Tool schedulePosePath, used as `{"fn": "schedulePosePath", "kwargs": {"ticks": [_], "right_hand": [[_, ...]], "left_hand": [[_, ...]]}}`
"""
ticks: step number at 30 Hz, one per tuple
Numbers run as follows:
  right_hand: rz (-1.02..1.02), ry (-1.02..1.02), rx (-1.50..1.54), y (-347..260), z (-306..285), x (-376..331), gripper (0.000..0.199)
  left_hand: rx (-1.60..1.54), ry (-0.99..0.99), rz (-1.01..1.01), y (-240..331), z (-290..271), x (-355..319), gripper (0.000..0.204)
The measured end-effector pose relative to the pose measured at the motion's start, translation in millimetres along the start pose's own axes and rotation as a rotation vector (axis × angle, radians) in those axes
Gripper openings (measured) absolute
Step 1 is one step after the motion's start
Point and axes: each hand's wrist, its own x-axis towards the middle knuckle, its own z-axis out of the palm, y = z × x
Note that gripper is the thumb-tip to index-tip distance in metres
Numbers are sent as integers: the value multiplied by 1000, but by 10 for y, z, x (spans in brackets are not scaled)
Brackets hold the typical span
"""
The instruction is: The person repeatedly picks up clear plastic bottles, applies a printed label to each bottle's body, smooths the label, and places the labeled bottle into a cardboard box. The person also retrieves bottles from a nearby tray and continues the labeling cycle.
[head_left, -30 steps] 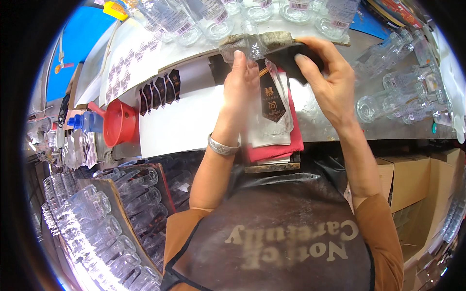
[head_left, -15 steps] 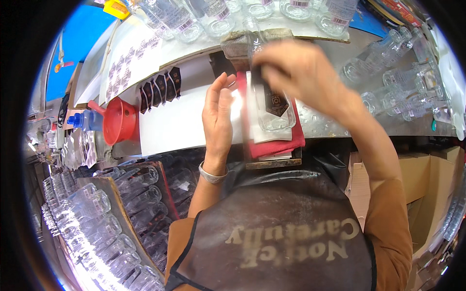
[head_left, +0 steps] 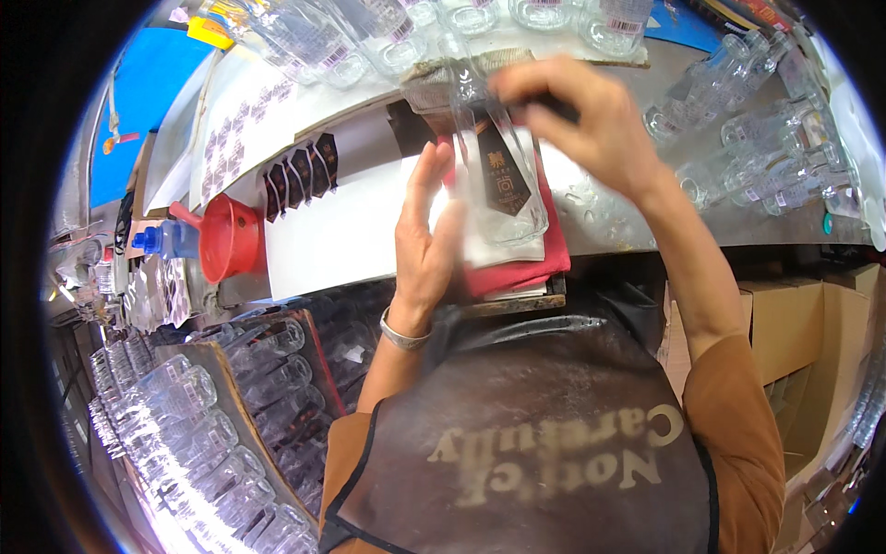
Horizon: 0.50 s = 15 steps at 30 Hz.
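Observation:
A clear glass bottle (head_left: pixel 528 228) lies on its side on a folded white and red cloth (head_left: pixel 556 242), its neck on a padded rest (head_left: pixel 430 85) at the far end. On the bottle's upper face is a black, pointed label (head_left: pixel 501 171) with gold marks. My right hand (head_left: pixel 586 115) is above the bottle's right side, fingers closed on a small dark object (head_left: pixel 559 109) whose kind I cannot make out. Alongside the bottle's left side, my left hand (head_left: pixel 426 235) stands open, slightly blurred, fingers stretched out; whether it touches the glass is unclear.
Several black labels (head_left: pixel 303 175) hang in a row at left, beside a red plastic scoop (head_left: pixel 228 238) and a blue-capped bottle (head_left: pixel 168 238). Glass bottles stand at the back (head_left: pixel 609 32) and lie at right (head_left: pixel 771 175). Crated bottles (head_left: pixel 189 406) are lower left, a cardboard box (head_left: pixel 784 323) lower right.
My right hand has moved off the label, up and slightly right, so more of the label shows. My left hand has come closer to the bottle's side. The whole view has shifted a little.

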Motion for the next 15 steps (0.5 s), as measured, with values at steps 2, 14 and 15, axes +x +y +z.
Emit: {"fn": "schedulePosePath", "kwargs": {"ticks": [2,14,15], "right_hand": [[-82,-137,104,-233,-5,-479,30],[794,-87,441,-195,0,-714,32],[765,-115,419,-170,99,-714,33]], "left_hand": [[41,-20,3,-51,19,-26,59],[51,24,-14,97,471,18,68],[28,23,-24,118,475,19,69]]}}
